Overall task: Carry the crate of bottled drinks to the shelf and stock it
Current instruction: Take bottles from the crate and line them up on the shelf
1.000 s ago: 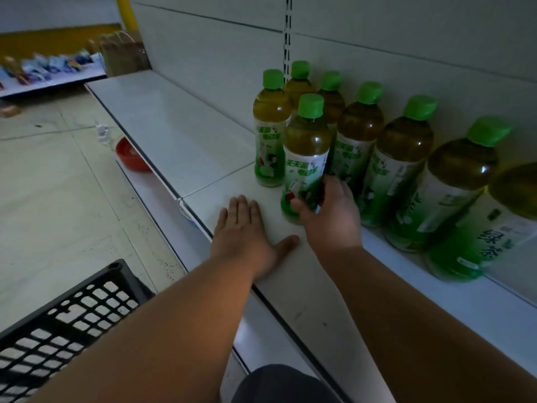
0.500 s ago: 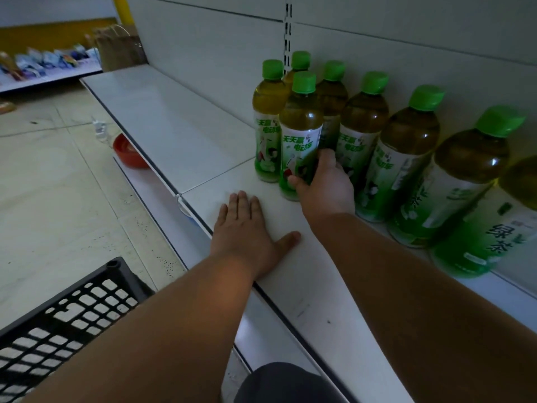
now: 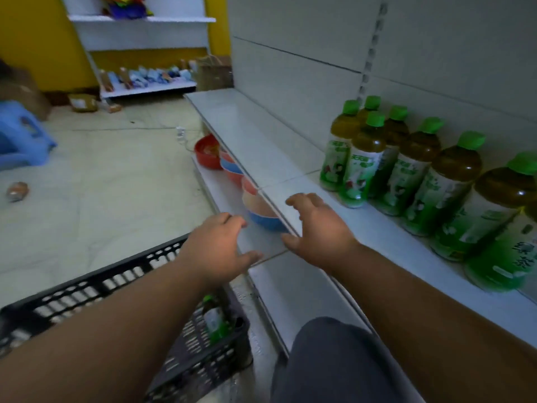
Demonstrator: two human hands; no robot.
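At the far left a blue stool (image 3: 24, 135) is cut off by the frame edge, and a small blurred object (image 3: 17, 191) lies on the floor near it — too smeared to name. Lower down, the black crate (image 3: 122, 289) sits on the floor; the left forearm crosses it and hides most of its inside, and its near corner runs out of view. One green-capped bottle (image 3: 213, 318) shows inside, against the crate's right wall, with its label unreadable.

The left hand (image 3: 216, 251) hovers above the crate's far rim with fingers loosely curled and nothing in it. Beyond it, bowls (image 3: 232, 170) on the lower shelf are half hidden under the upper shelf's edge. The right hand (image 3: 316, 228) hangs over the front lip of the shelf (image 3: 255, 132), fingers spread and bent like a claw, also holding nothing; whether it touches the shelf is unclear.

To the right, a row of bottles (image 3: 412, 170) stands upright on the shelf against the back panel — the nearest ones blur, and the last is cut off at the right edge. A grey-clad knee (image 3: 334, 362) fills the bottom.
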